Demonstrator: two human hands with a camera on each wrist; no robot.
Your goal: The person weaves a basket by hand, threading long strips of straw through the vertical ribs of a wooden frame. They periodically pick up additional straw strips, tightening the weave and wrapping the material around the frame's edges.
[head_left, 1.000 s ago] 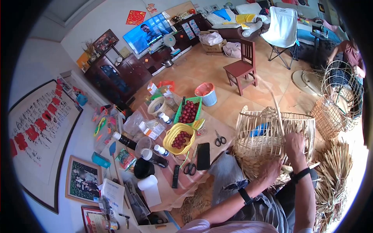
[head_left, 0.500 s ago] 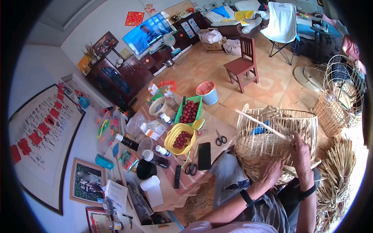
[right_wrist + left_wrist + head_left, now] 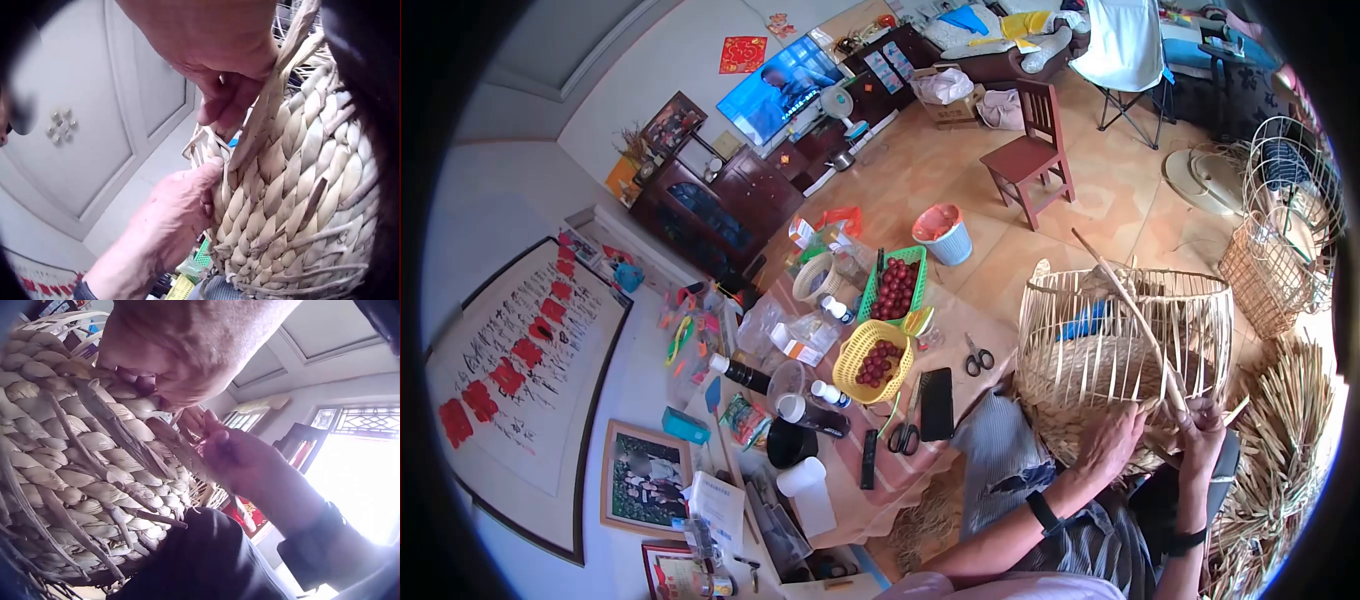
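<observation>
A half-woven basket (image 3: 1090, 375) rests on the person's lap, its bare upright stakes rising above braided rows. At its near rim the left hand (image 3: 1108, 440) grips the woven edge, thumb on the weave in the right wrist view. Close to its right, the right hand (image 3: 1200, 436) pinches a long pale strip (image 3: 1138, 312) that slants up and left across the stakes. Braided rows (image 3: 81, 462) with loose strip ends fill the left wrist view. Something blue shows inside the basket through the stakes.
Left of the basket, a cloth-covered table (image 3: 970, 400) holds scissors (image 3: 978, 356), a phone (image 3: 937, 404), a yellow basket (image 3: 873, 362) and bottles. Dry strips (image 3: 1280, 450) lie in a bundle at the right. Beyond are a wooden chair (image 3: 1025, 160) and a bin (image 3: 943, 236).
The long strip swung left, then back to a steeper slant as the right hand moved lower and nearer the body. The left hand stays at the rim. The head view shifted slightly.
</observation>
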